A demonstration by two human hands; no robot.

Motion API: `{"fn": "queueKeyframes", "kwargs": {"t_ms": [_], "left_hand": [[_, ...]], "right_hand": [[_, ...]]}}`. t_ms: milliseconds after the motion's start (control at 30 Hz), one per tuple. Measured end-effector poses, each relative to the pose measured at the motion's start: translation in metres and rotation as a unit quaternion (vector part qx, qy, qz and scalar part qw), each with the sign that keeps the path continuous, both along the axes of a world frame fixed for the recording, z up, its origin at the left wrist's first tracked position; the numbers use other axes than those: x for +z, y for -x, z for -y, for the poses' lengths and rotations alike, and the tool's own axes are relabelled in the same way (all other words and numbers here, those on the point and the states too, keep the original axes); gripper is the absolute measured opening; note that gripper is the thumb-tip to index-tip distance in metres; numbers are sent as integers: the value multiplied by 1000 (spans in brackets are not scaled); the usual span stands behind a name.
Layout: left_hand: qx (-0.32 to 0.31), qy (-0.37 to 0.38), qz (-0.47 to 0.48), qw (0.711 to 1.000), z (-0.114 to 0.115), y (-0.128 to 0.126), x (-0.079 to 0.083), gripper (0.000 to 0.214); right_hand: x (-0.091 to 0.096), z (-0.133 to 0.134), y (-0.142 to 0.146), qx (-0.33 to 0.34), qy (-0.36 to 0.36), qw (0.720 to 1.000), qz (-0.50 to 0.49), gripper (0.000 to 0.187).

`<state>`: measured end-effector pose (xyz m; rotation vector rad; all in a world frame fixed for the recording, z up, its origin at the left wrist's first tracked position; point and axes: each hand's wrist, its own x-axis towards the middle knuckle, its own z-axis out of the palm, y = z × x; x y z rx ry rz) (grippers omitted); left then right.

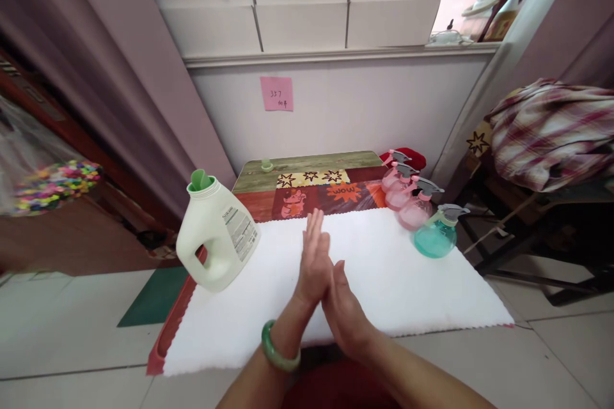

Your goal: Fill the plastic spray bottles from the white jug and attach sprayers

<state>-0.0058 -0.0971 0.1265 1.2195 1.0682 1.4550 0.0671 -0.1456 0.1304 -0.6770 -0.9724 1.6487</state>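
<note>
My left hand (314, 255) and my right hand (346, 310) are pressed palm to palm above the white cloth (412, 294) on the small table, fingers stretched out and together, holding nothing. A green bangle (278, 351) sits on my left wrist. A white detergent jug (215, 236) with a green spout stands at the left edge of the cloth. At the right edge stand three pink spray bottles (407, 195) and a teal spray bottle (437, 233) in a row.
The table (307, 169) has a colourful cartoon cover at the back, with a small green cap (267, 165) on it. A pink sticky note (277, 93) hangs on the wall. A chair with plaid fabric (551, 134) stands right. Tiled floor surrounds.
</note>
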Motion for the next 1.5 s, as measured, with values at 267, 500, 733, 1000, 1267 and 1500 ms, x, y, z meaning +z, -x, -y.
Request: {"fn": "queueKeyframes", "kwargs": {"t_ms": [267, 500, 733, 1000, 1267, 1500], "left_hand": [[17, 26, -50, 998, 33, -24, -23, 71], [12, -48, -205, 977, 16, -7, 18, 67], [170, -89, -564, 803, -34, 9, 43, 94], [197, -87, -584, 782, -46, 2, 33, 92], [178, -247, -471, 828, -19, 41, 1, 68], [508, -170, -456, 711, 14, 155, -10, 90]], "right_hand": [[-13, -27, -15, -27, 29, 998, 54, 85], [-10, -82, -46, -210, -243, 853, 412, 76], [35, -99, -56, -347, -391, 538, 661, 91], [31, -107, -55, -353, -384, 507, 686, 86], [-22, -98, -81, -174, -211, 724, 634, 22], [-99, -92, -108, -85, -86, 706, 698, 32]]}}
